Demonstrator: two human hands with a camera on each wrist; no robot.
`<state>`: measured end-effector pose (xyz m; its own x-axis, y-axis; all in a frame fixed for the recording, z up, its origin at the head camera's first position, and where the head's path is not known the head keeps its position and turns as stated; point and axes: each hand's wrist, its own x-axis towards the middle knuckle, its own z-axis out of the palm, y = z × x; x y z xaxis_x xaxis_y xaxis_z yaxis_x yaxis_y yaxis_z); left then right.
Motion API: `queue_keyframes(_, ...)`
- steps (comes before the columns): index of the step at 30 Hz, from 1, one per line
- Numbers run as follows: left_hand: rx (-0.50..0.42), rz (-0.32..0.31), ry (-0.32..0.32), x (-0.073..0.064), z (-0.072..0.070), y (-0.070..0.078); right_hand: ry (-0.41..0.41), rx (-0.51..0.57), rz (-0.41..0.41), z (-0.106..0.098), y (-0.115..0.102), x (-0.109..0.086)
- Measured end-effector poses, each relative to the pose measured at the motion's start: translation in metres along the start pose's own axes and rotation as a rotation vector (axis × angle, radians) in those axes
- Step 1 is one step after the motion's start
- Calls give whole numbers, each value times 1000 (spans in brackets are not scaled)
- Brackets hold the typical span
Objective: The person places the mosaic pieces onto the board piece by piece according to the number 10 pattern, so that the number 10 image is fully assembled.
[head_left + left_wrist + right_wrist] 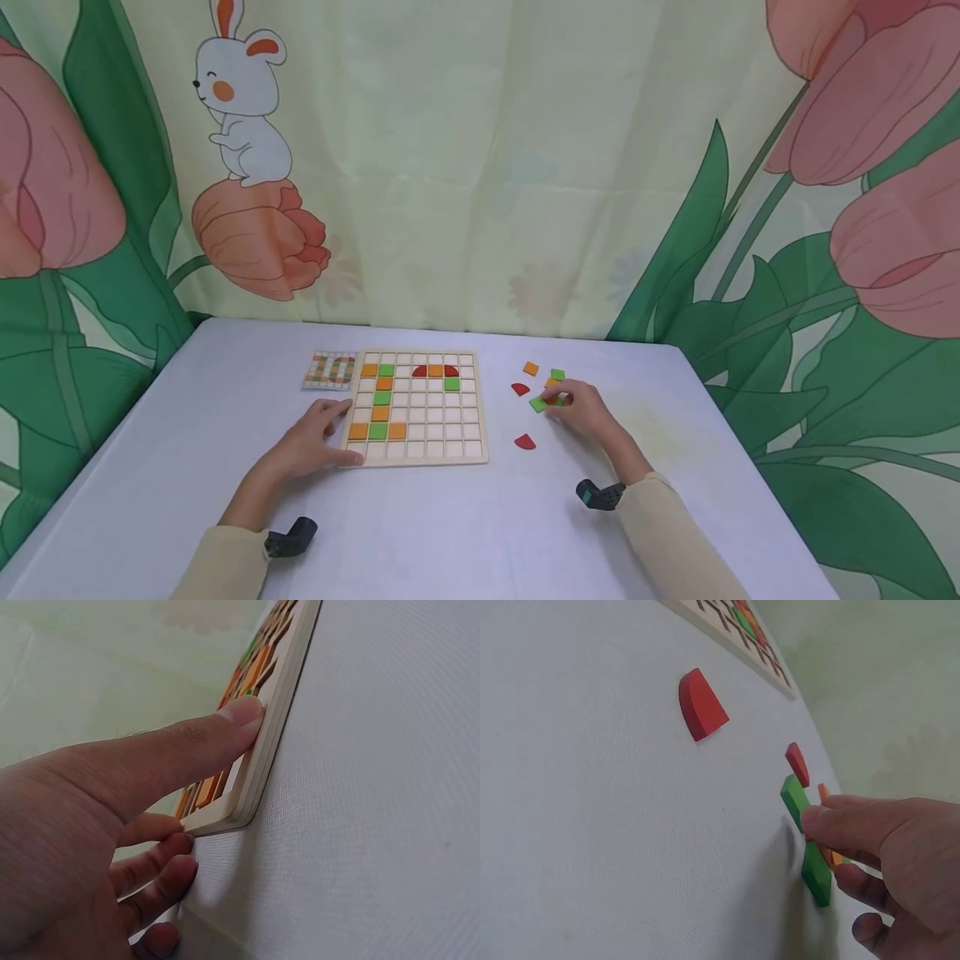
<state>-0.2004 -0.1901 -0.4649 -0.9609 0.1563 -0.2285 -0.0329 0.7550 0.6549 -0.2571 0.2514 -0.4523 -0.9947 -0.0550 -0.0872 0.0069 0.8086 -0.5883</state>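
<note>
A square wooden grid board (436, 428) lies on the table with orange and green square tiles and red quarter-round tiles in some cells. At its near left corner, my left hand (311, 443) holds the board, thumb over the near edge and fingertips at the left edge. My right hand (581, 408) reaches down into a loose group of tiles right of the board, its thumb right at a green tile (793, 796). Another green tile (817, 876) lies under the fingers. I cannot tell whether a tile is pinched there, since the fingertips overlap the group.
A pattern card (330, 372) lies against the board's left side. Red quarter-round tiles (525, 442) and an orange tile (531, 368) lie loose between the board and the right hand. A printed curtain (480, 167) hangs behind the white table (450, 533).
</note>
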Motion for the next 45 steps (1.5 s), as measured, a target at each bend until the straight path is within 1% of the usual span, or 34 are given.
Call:
queue_keyframes(4, 0, -8, -9, 0, -1, 1, 8, -14, -10, 1, 4, 1)
queue_keyframes(9, 1, -2, 1, 1, -1, -1, 7, -4, -82, 4, 1, 2)
queue_keyframes(11, 0, -4, -2, 1, 0, -3, -2, -1, -98, 6, -2, 2)
queue_keyframes(14, 4, -8, -5, 1, 2, -4, -22, 1, -97, 8, -6, 0)
queue_keyframes(18, 0, -2, 5, 0, 3, -4, -28, -8, -83, 11, -9, 1)
queue_keyframes(26, 0, 1, 1, -1, 2, -1, 5, -28, -75, 16, -12, 4)
queue_keyframes(32, 2, 0, 4, 1, 1, 0, 19, -6, -102, 20, -16, 4)
queue_keyframes(36, 6, 3, 4, 1, 1, 1, 18, -11, -113, 21, -21, 5)
queue_keyframes(45, 13, 9, 12, 0, 0, 1, -2, 9, -194, 26, -39, 13)
